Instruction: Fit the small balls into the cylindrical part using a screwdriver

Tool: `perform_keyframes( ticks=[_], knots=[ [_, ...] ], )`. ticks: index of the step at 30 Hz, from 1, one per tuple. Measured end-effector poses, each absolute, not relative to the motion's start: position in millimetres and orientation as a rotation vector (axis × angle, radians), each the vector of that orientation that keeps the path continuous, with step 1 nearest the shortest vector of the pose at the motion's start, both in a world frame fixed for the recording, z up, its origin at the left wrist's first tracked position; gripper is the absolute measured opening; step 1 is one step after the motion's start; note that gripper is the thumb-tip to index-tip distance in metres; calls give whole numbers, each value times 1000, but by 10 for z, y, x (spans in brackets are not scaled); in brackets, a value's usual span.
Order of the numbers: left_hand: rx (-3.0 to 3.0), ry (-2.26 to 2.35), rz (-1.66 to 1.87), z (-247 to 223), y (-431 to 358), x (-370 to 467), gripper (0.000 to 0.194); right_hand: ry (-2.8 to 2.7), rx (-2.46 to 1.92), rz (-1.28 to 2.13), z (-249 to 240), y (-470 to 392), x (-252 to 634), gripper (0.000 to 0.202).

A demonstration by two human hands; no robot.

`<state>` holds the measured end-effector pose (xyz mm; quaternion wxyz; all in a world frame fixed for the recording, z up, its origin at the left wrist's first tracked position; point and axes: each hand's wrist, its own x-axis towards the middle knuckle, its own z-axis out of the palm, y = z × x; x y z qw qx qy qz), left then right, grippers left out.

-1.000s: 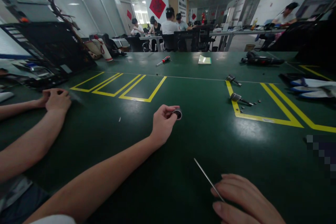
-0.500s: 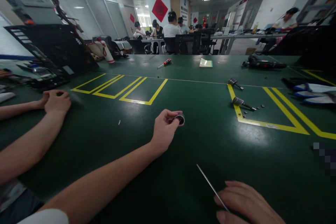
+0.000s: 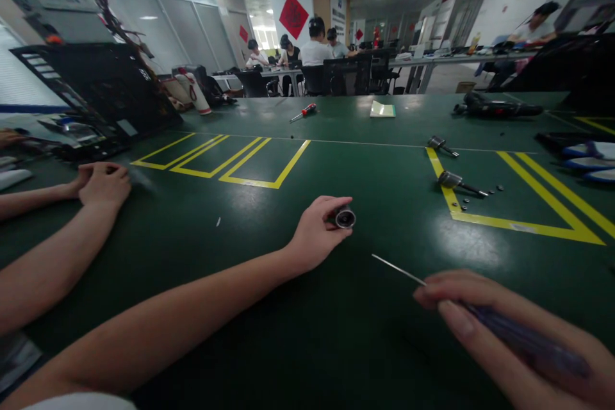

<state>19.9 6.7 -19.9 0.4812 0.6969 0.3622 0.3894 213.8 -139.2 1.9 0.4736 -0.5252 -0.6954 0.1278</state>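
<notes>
Near the middle of the green table (image 3: 250,224), my left hand (image 3: 319,230) grips a small metal ring-shaped part (image 3: 345,218) between thumb and fingers, its round opening facing me. At the lower right my right hand (image 3: 500,333) is closed around the dark handle of a screwdriver (image 3: 526,336). The thin shaft points up and left, and its tip is a short way below the ring part, not touching it. Two metal parts with shafts, one nearer (image 3: 451,180) and one farther (image 3: 436,142), lie by yellow tape on the right, with several tiny pieces beside the nearer one.
Another person's hands (image 3: 103,186) rest at the left edge. Farther back lie a red-handled screwdriver (image 3: 307,109), a notepad (image 3: 382,109) and a black tool (image 3: 494,106). Blue-and-white gloves (image 3: 590,163) are at the right. A black machine (image 3: 106,86) stands at the back left.
My left hand has shifted slightly right with the ring part, whose opening now shows more fully. My right hand has risen and come further into view, showing the screwdriver handle.
</notes>
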Motion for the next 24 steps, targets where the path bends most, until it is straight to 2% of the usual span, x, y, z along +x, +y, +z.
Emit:
perform_keyframes(
  ticks=[5,10,15,18,22,24],
  knots=[
    [2053,933,945,-205,200,109,43,-1406,-1295,558,107,-1070,1956,19],
    [2312,933,968,-167,207,66,32,-1224,-1183,641,-55,-868,1821,20],
    [2183,816,831,-165,159,83,37,-1286,-1192,732,-73,-918,1846,16],
    [2125,786,767,-167,146,109,36,-1388,-1249,692,39,-955,1828,12],
    [2248,771,743,-129,168,170,21,-1538,-1289,568,154,-964,1804,10],
    [2299,738,715,-100,184,220,20,-1600,-1296,510,167,-972,1819,8]
  ],
)
